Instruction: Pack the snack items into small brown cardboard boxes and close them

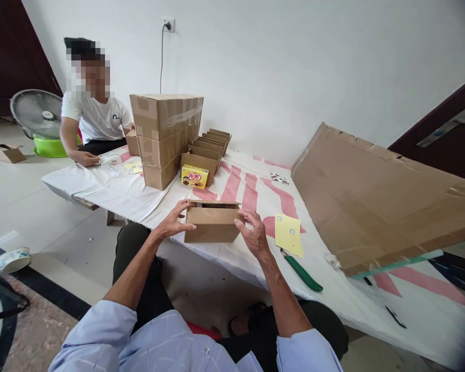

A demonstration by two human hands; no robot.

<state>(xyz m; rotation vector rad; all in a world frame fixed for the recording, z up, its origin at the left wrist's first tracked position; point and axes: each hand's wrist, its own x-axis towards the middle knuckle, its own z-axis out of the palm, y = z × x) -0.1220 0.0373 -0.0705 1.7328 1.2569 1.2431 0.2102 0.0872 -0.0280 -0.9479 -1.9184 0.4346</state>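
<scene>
Between my two hands is a small brown cardboard box (212, 225) at the table's near edge, its top flap not fully down and a dark gap showing under it. My left hand (177, 219) grips the box's left end, thumb on the front face and fingers by the flap. At the right end, my right hand (252, 231) holds the corner with thumb and fingers. Just behind the box stands a yellow printed packet (194, 176), leaning by a row of open cardboard boxes (209, 150). Right of my right hand lies a yellow sticker sheet (289, 235).
A stack of taped cartons (160, 139) rises at the left of the cloth-covered table (251, 160). A green-handled tool (304, 273) lies to the right, before a large tilted carton (383, 196). Across the table sits another person (96, 116) with hands near a tape dispenser (111, 159).
</scene>
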